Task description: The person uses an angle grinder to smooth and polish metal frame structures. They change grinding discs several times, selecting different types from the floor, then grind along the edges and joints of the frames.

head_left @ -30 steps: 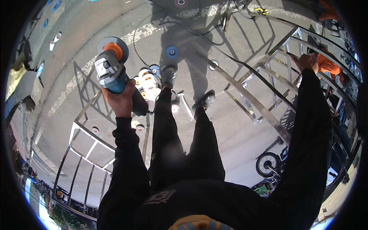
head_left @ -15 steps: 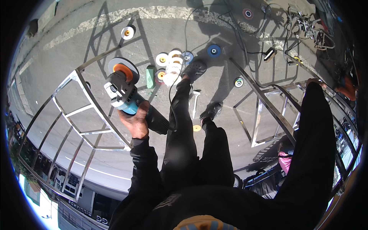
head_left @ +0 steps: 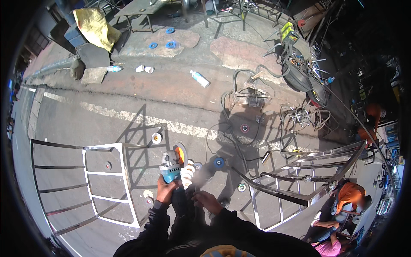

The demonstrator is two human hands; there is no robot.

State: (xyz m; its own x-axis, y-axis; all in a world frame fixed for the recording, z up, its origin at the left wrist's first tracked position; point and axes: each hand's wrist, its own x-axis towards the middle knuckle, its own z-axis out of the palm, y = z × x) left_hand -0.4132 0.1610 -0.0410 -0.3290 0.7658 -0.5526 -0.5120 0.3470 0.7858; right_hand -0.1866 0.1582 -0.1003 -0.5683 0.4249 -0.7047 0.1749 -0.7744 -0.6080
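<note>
My left hand [head_left: 166, 190] is wrapped round the body of a teal and grey angle grinder [head_left: 172, 172]. Its polishing wheel [head_left: 181, 153], with an orange centre, points up and away from me. My right hand [head_left: 206, 201] is beside the grinder's dark rear end, its fingers curled together. Whether it grips the cord or the handle there cannot be made out. Past the grinder, a row of white polishing wheels [head_left: 187, 173] lies on the pavement, partly hidden by the tool. A blue disc [head_left: 218, 162] lies to their right.
Welded metal frames stand on both sides, one at left [head_left: 130, 188] and one at right [head_left: 282, 195]. Cables [head_left: 239, 154] run over the ground ahead. A plastic bottle [head_left: 199, 79] and a yellow sack [head_left: 96, 29] lie farther off. A person in orange [head_left: 352, 195] crouches at right.
My right hand has left the right-hand metal frame and come in beside the grinder. The grinder is now nearer my body's midline, and the view has tilted up toward the far pavement.
</note>
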